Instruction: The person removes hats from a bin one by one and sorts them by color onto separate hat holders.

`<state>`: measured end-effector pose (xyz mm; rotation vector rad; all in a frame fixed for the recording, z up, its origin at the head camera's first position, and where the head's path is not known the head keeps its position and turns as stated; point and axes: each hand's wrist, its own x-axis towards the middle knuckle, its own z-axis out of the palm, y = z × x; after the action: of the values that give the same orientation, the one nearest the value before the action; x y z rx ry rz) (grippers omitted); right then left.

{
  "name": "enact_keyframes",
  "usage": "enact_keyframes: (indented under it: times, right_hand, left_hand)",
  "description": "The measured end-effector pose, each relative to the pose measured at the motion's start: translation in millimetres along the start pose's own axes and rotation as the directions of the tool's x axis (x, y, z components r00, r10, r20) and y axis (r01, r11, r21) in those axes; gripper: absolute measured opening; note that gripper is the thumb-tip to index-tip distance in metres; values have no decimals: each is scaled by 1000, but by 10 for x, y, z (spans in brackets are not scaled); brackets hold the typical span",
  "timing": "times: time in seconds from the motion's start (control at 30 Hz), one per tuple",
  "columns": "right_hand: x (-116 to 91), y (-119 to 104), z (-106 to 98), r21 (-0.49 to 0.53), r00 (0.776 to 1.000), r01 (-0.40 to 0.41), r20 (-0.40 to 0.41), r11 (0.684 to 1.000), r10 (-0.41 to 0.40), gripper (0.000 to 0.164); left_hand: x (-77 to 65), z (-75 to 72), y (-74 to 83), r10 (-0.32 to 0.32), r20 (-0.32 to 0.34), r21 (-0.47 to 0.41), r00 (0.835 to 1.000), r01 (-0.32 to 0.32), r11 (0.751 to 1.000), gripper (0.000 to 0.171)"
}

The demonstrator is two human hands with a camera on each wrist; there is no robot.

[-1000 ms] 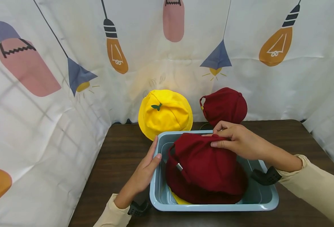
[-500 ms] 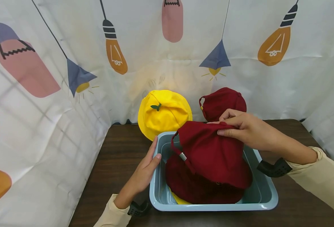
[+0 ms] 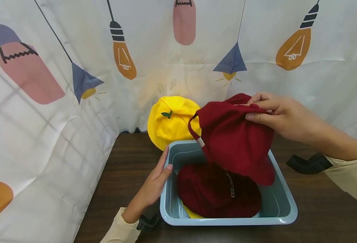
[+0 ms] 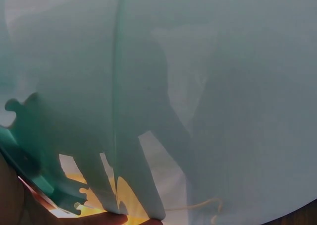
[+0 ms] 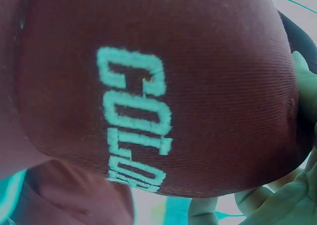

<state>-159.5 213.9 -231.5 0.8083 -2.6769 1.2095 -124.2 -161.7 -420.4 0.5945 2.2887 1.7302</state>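
Observation:
In the head view my right hand (image 3: 283, 116) pinches the top of a maroon baseball cap (image 3: 236, 135) and holds it raised over the blue plastic basin (image 3: 227, 221). Its back strap with a metal buckle hangs at the left, brim at lower right. The right wrist view shows white block letters on this maroon cap (image 5: 223, 96), with fingers at the right edge. My left hand (image 3: 154, 182) holds the basin's left wall, thumb over the rim, fingers along the outside. In the basin lies another maroon cap (image 3: 209, 192) with white lettering, over something yellow (image 3: 192, 212).
Behind the basin, a yellow bucket hat (image 3: 178, 118) with a green sprout stands near the curtain (image 3: 154, 44). Another maroon cap (image 3: 239, 98) at the back is mostly hidden behind the held one. The basin stands on a dark wooden table (image 3: 127, 162).
My right hand has lifted the maroon cap up and to the right, uncovering the lettered maroon cap below it. My left hand has stayed on the basin.

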Motion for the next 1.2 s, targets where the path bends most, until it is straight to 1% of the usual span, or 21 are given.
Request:
enact_keyframes:
  times: [0.03,0.17,0.2,0.33,0.5,0.63,0.8,0.93,1.03,1.2]
  right_hand:
    - [14,-18,-47,-6,1000,-7,-13,1000,7,13]
    - [71,-39,-222,-30,997,18,-76,999,-21,13]
    - [84,-37,-265,-43,996,15,-90,999,-18,13]
    - [147,-1,-427,-104,989,-40,-147,994,25,13]
    - [264,61,-604,-166,975,-145,-191,975,112,24]
    - [362,128,-697,-195,969,-180,-206,964,139,30]
    - [467,265,-794,-227,970,-185,-200,956,140,32]
    - [546,402,-842,-216,977,-169,-166,962,135,33]
    - [604,532,-845,-171,984,-145,-131,975,123,31]
    - [669,757,-794,-172,991,-116,-85,978,103,30]
  left_hand:
    - [2,1,1,2,0,1,1000,-2,1000,64]
    - [11,3,3,8,1,1,1000,-8,1000,64]
    - [10,3,3,6,0,0,1000,-6,1000,64]
    - [2,8,-2,-3,3,1,1000,3,1000,64]
    - [0,12,1,-6,4,-7,1000,6,1000,64]
    - [-1,9,3,-2,4,-17,1000,2,1000,64]
    - [-3,9,1,-10,7,-22,1000,10,1000,64]
    - [4,9,3,-6,10,-28,1000,6,1000,64]
    - [5,8,8,1,11,-31,1000,0,1000,64]
    - [-7,7,13,-4,12,-32,1000,4,999,65]
